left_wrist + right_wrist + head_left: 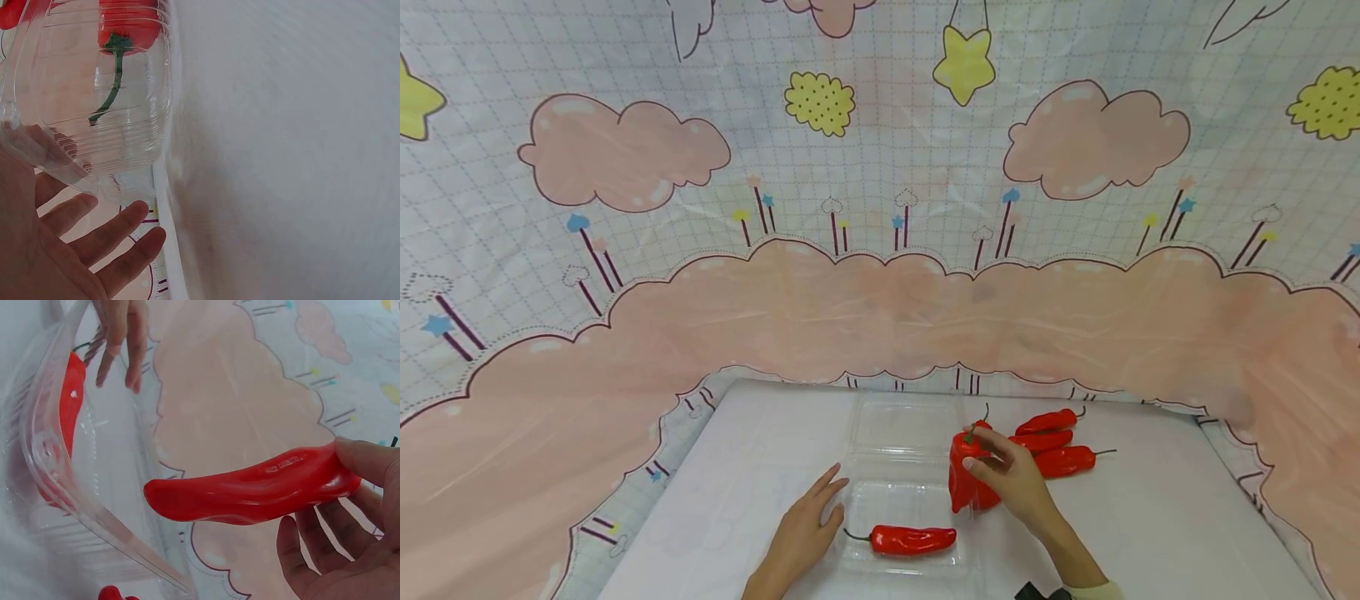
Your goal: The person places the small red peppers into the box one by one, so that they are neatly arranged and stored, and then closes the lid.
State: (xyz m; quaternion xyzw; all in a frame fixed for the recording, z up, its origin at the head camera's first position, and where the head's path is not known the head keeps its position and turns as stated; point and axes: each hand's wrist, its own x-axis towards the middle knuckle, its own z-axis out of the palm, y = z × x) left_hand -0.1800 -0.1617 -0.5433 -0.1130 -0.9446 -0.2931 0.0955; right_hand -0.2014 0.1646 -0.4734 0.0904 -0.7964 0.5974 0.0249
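A clear plastic clamshell box (895,504) lies open on the white table, and one red chili pepper (913,540) lies crosswise in its near half, green stem to the left. My left hand (801,529) rests by the left edge of the box with fingers spread; in the left wrist view its fingers (112,236) extend beside the box wall and grip nothing. My right hand (1018,483) pinches another red pepper (250,494) by its stem end between thumb and fingers. That pepper hangs tip down over the right side of the box.
Several red peppers (1067,461) lie piled on the table to the right of the box, partly behind my right hand. The box's lid (910,429) is folded back flat towards the far edge. A printed cloth (880,317) hangs behind the table.
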